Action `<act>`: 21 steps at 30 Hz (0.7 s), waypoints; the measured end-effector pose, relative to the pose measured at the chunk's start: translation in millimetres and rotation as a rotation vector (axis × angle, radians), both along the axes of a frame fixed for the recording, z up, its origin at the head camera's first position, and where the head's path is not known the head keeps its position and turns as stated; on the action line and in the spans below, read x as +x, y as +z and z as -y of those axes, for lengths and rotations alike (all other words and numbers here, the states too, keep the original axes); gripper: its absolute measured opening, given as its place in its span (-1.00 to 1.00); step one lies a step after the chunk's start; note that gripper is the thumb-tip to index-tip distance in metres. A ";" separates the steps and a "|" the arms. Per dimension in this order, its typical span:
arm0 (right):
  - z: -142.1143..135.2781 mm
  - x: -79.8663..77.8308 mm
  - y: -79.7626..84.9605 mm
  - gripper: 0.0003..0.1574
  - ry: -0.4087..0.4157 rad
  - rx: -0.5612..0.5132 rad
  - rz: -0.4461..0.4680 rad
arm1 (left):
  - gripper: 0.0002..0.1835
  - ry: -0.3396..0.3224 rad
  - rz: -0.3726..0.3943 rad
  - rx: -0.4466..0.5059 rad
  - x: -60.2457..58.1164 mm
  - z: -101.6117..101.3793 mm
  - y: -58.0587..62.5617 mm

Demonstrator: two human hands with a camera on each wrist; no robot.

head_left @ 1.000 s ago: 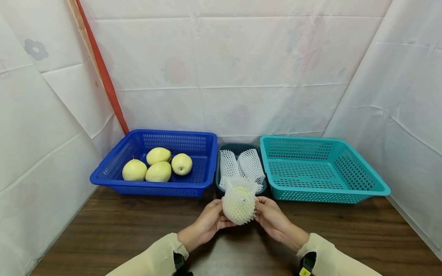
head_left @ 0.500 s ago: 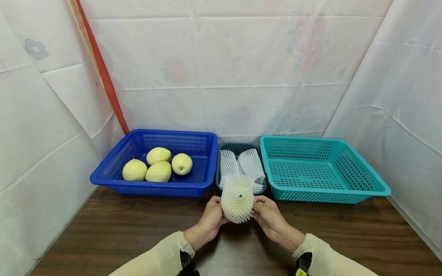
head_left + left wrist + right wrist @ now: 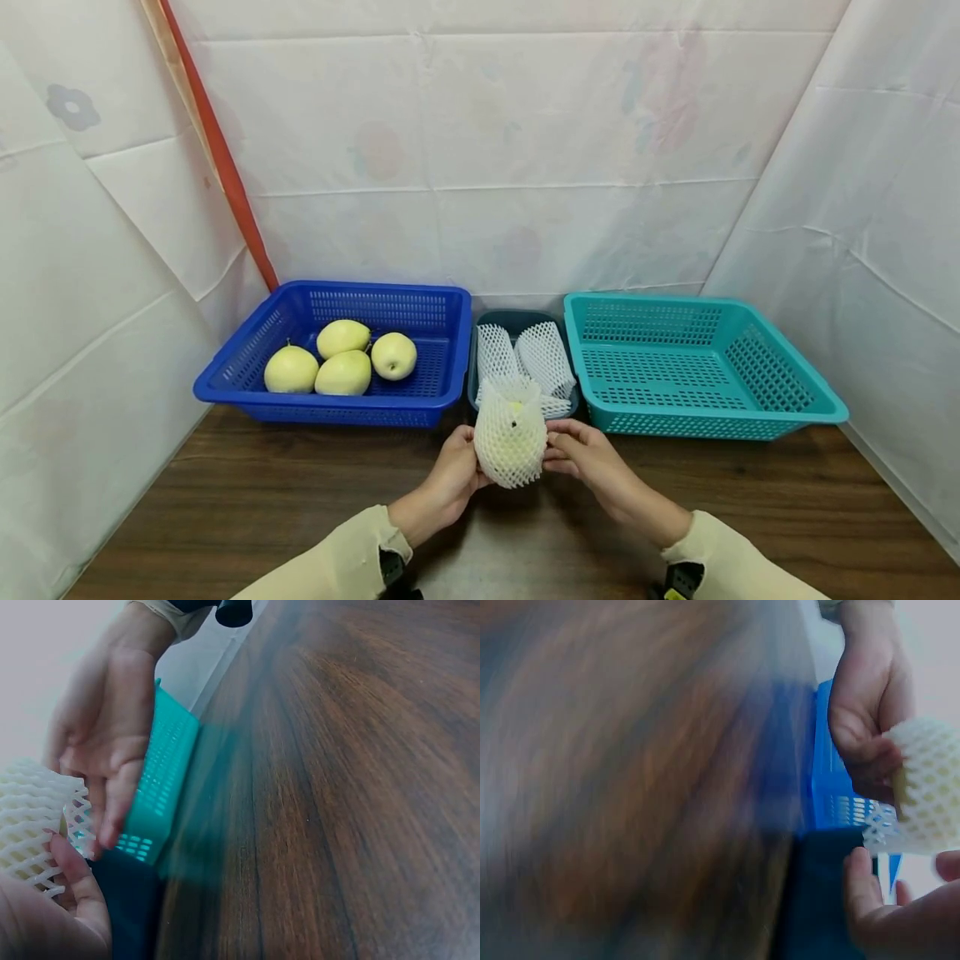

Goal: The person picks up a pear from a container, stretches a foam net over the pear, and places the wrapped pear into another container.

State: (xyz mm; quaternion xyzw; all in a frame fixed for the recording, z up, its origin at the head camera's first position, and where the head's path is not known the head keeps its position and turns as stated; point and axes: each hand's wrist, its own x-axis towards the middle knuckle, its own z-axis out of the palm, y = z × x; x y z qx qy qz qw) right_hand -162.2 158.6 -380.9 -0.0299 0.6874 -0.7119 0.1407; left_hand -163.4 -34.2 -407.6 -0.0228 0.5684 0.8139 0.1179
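A pale yellow-green pear (image 3: 514, 446) in a white foam net sleeve is held above the table, its dark stem showing at the sleeve's open top. My left hand (image 3: 444, 479) grips it from the left; in the right wrist view, those fingers (image 3: 870, 761) curl against the wrapped pear. At its right side is my right hand (image 3: 600, 475), fingertips close by the net. The left wrist view shows that hand's fingers (image 3: 116, 802) fairly straight at the net's edge. Several bare pears (image 3: 343, 372) lie in a blue basket (image 3: 345, 408) at left.
Between the two baskets, a small dark tray (image 3: 517, 319) holds several white foam nets (image 3: 545, 358). The teal basket (image 3: 712, 425) stands at right, with its slotted floor showing. All rest on a dark wooden table (image 3: 225, 500), with white sheeting behind and at both sides.
The wrapped pear has shifted slightly left with my left hand. My right hand has eased its pinch, its fingers now straighter beside the net.
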 end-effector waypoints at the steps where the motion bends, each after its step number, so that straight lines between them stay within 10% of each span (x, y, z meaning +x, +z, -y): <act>1: -1.0 0.1 2.5 -0.50 0.001 0.021 -0.060 | -0.89 -0.006 0.001 -0.002 0.2 0.2 0.7; 8: -3.9 -1.0 11.6 -0.20 0.156 0.143 -0.517 | -0.91 -0.027 0.006 -0.009 3.1 0.5 4.9; 21: 17.7 -2.7 -2.1 0.21 0.196 0.245 -0.688 | -0.90 -0.044 0.001 -0.001 7.5 -3.8 11.2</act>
